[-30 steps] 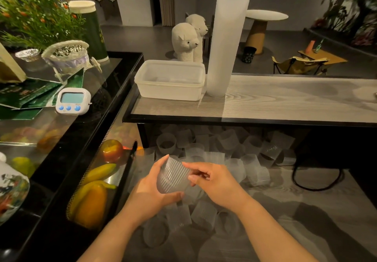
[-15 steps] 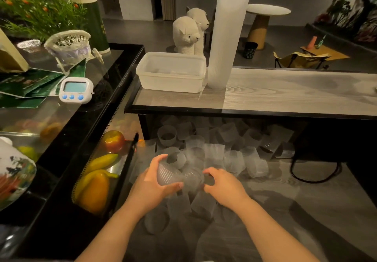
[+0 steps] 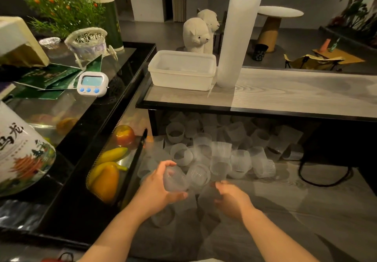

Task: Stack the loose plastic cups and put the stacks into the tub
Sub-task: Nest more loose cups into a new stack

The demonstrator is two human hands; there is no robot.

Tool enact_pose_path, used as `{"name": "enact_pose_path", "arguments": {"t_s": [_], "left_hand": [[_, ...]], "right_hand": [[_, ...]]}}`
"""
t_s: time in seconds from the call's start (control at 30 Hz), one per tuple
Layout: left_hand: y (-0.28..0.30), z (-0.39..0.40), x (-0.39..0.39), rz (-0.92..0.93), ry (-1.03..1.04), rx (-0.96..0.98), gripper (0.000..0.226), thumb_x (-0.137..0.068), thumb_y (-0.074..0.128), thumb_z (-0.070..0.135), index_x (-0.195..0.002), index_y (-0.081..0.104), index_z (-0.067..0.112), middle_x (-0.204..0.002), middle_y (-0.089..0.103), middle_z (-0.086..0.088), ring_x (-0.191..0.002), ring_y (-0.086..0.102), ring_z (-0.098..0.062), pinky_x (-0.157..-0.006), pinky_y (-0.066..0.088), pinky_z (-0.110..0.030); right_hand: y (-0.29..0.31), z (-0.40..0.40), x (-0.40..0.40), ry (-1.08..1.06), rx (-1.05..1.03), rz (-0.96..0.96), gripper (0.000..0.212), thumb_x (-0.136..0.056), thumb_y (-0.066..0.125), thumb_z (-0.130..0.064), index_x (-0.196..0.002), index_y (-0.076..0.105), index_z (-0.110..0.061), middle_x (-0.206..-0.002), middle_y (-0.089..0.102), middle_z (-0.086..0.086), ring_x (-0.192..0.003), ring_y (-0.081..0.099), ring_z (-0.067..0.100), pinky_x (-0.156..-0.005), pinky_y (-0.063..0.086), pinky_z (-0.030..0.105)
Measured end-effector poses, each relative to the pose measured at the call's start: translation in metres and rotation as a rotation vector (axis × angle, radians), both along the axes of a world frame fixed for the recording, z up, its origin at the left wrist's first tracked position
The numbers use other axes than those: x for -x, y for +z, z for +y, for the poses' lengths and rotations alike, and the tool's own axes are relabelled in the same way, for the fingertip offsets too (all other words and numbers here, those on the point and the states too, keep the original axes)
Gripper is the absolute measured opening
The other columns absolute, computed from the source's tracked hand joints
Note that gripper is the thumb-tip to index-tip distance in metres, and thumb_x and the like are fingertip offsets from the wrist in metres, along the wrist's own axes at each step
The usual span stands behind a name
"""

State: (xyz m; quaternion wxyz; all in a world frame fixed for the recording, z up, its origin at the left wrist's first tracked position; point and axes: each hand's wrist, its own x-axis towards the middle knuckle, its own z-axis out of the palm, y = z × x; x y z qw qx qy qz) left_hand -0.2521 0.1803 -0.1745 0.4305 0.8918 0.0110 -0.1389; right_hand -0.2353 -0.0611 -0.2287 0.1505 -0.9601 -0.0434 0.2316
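Note:
Several loose clear ribbed cups (image 3: pixel 221 149) lie scattered on the grey floor, partly under a low table. My left hand (image 3: pixel 157 190) grips a small nested stack of cups (image 3: pixel 175 179), tilted on its side above the pile. Just right of it, my right hand (image 3: pixel 232 199) is down at the floor with its fingers curled around a loose cup (image 3: pixel 208 195). The white plastic tub (image 3: pixel 181 80) stands on the table's left end. A tall stack of cups (image 3: pixel 238 33) rises upright beside the tub's right side.
The wood-topped table (image 3: pixel 285 94) has a black edge overhanging the cups. A black display case with fruit (image 3: pixel 106 176) borders the left. A timer (image 3: pixel 92 84) and a basket (image 3: pixel 87 41) sit on the glass counter. A black cable (image 3: pixel 324 178) loops on the floor, right.
Both hands dropped from chest height toward the floor pile. My right hand let go of the held stack and moved right, down onto a loose cup.

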Motion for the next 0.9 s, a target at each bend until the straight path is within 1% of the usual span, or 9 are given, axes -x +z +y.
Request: {"name": "enact_pose_path", "arguments": {"t_s": [0.1,0.2,0.27,0.33,0.4,0.57,0.73,0.83,0.9], "left_hand": [[0.003,0.000,0.002,-0.024,-0.032,-0.014,0.095,-0.060,0.090,0.048,-0.128,0.025,0.062,-0.134,0.048,0.014,-0.123,0.048,-0.011,-0.101,0.049,-0.036],[0.008,-0.003,0.002,-0.031,-0.058,-0.016,0.105,-0.059,0.091,0.044,-0.134,0.021,0.062,-0.135,0.048,0.015,-0.126,0.048,-0.011,-0.104,0.048,-0.036],[0.013,-0.005,0.000,-0.030,-0.083,0.002,0.110,-0.057,0.092,0.043,-0.136,0.018,0.064,-0.137,0.048,0.017,-0.127,0.047,-0.010,-0.107,0.046,-0.036],[0.019,-0.007,-0.002,-0.038,-0.117,0.029,0.112,-0.057,0.093,0.041,-0.132,0.015,0.070,-0.134,0.049,0.022,-0.126,0.047,-0.006,-0.107,0.045,-0.034],[0.024,-0.008,-0.005,-0.058,-0.152,0.049,0.111,-0.060,0.092,0.039,-0.128,0.012,0.073,-0.130,0.045,0.030,-0.123,0.046,-0.002,-0.106,0.044,-0.031],[0.029,-0.007,-0.010,-0.100,-0.204,0.062,0.114,-0.060,0.093,0.040,-0.127,0.008,0.076,-0.122,0.044,0.037,-0.117,0.048,0.005,-0.096,0.049,-0.021],[0.028,-0.009,-0.010,-0.136,-0.210,0.064,0.112,-0.061,0.092,0.042,-0.133,0.011,0.071,-0.123,0.041,0.036,-0.116,0.049,0.003,-0.100,0.050,-0.026],[0.029,-0.014,-0.008,-0.168,-0.217,0.033,0.108,-0.065,0.090,0.038,-0.142,0.017,0.058,-0.121,0.031,0.045,-0.110,0.041,0.017,-0.103,0.038,-0.015],[0.026,-0.015,-0.008,-0.194,-0.220,0.005,0.105,-0.064,0.089,0.041,-0.143,0.022,0.056,-0.124,0.034,0.042,-0.114,0.043,0.013,-0.105,0.040,-0.018]], "right_hand": [[0.025,-0.018,-0.002,-0.177,-0.189,-0.118,0.035,-0.095,0.051,-0.038,-0.129,0.057,-0.032,-0.124,0.062,-0.005,-0.110,0.060,0.016,-0.092,0.049,0.033],[0.064,-0.017,-0.005,-0.404,-0.586,-0.107,0.021,-0.100,0.049,-0.030,-0.110,0.066,-0.035,-0.101,0.070,-0.017,-0.080,0.066,0.009,-0.070,0.056,0.029],[0.088,-0.004,-0.006,-0.451,-0.868,0.044,0.019,-0.100,0.051,-0.027,-0.107,0.070,-0.026,-0.096,0.071,-0.013,-0.058,0.061,0.006,-0.052,0.050,0.024],[0.105,0.011,-0.007,-0.427,-1.044,0.151,0.019,-0.098,0.055,-0.021,-0.104,0.070,-0.013,-0.087,0.070,0.002,-0.053,0.056,0.010,-0.044,0.043,0.021],[0.110,0.023,-0.009,-0.389,-1.056,0.186,0.015,-0.098,0.055,-0.016,-0.101,0.069,-0.011,-0.079,0.066,0.008,-0.051,0.053,0.010,-0.042,0.039,0.019],[0.103,0.033,-0.018,-0.305,-0.879,0.234,0.014,-0.098,0.055,-0.016,-0.101,0.069,-0.016,-0.074,0.065,0.006,-0.046,0.052,0.008,-0.043,0.038,0.020],[0.093,0.038,-0.022,-0.297,-0.792,0.176,0.018,-0.096,0.059,-0.025,-0.110,0.068,-0.019,-0.080,0.067,-0.005,-0.049,0.052,0.004,-0.049,0.043,0.020],[0.079,0.049,-0.019,-0.215,-0.647,0.147,0.025,-0.092,0.057,-0.031,-0.111,0.067,-0.020,-0.093,0.073,0.003,-0.071,0.069,0.021,-0.064,0.059,0.038],[0.071,0.054,-0.018,-0.203,-0.613,0.163,0.026,-0.096,0.049,-0.032,-0.117,0.061,-0.024,-0.094,0.072,0.006,-0.070,0.069,0.025,-0.063,0.059,0.039]]}}
